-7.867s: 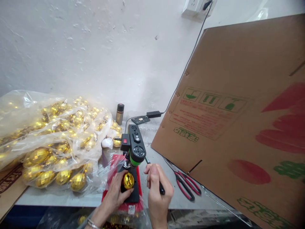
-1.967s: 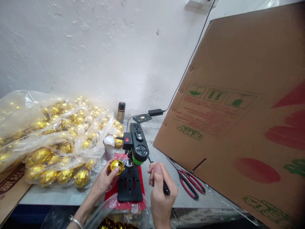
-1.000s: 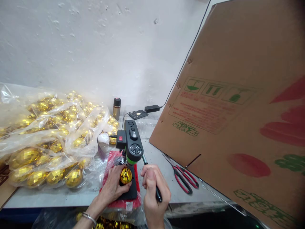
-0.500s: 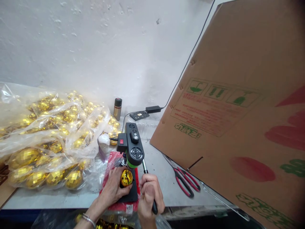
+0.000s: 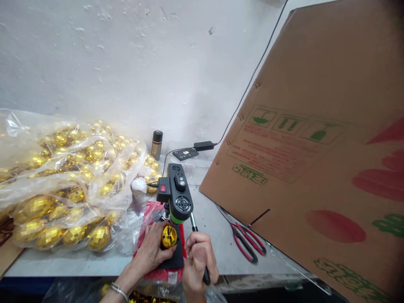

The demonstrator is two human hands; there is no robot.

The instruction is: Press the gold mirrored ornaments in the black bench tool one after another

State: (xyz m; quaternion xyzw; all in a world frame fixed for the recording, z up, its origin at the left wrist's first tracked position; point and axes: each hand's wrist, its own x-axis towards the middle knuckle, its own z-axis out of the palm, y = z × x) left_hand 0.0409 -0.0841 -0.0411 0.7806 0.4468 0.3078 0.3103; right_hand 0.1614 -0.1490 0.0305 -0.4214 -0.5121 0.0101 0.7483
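My left hand (image 5: 155,247) is wrapped round a shiny gold faceted ball (image 5: 169,236), holding it on the black base (image 5: 173,261) of a small drill press. Above and behind the ball stands the press's black head (image 5: 180,187), with a green ring at its lower end and a red switch on its left. My right hand (image 5: 199,257) is closed round the black grip of the press's lever (image 5: 206,276). A red plastic sheet (image 5: 148,210) lies under the base. The underside of the ball is hidden.
Clear bags of gold balls (image 5: 72,185) fill the left side. A large cardboard box (image 5: 299,151) leans in from the right, beside red-handled scissors (image 5: 248,243). Behind the press are a bottle (image 5: 156,145), a dark phone-like slab (image 5: 185,154) and a black adapter (image 5: 204,146) with its cable.
The view has shifted very slightly. Both hands keep their holds on the ball and the lever.
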